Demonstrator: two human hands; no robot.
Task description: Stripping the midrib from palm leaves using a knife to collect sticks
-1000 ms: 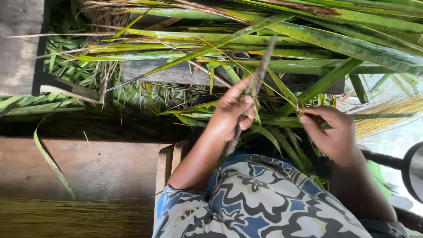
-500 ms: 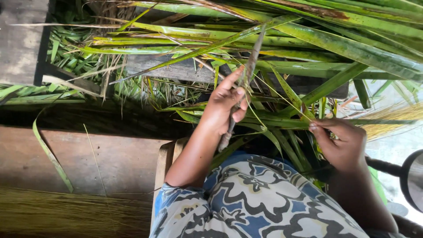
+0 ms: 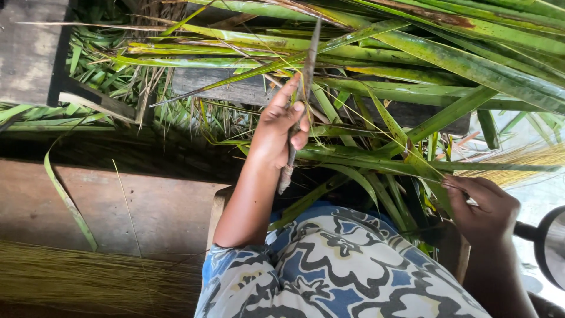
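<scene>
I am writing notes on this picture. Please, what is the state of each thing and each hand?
left hand: closed around a knife
knife: upright, blade among the leaves
right hand: pinching a leaf strip
leaf strip: stretched taut between the hands
palm leaves: green, piled across

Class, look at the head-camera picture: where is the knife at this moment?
The knife is upper centre in the head view, gripped in the left hand, its blade pointing up into the long green leaves and its handle end showing below the fist, above the patterned cloth.
</scene>
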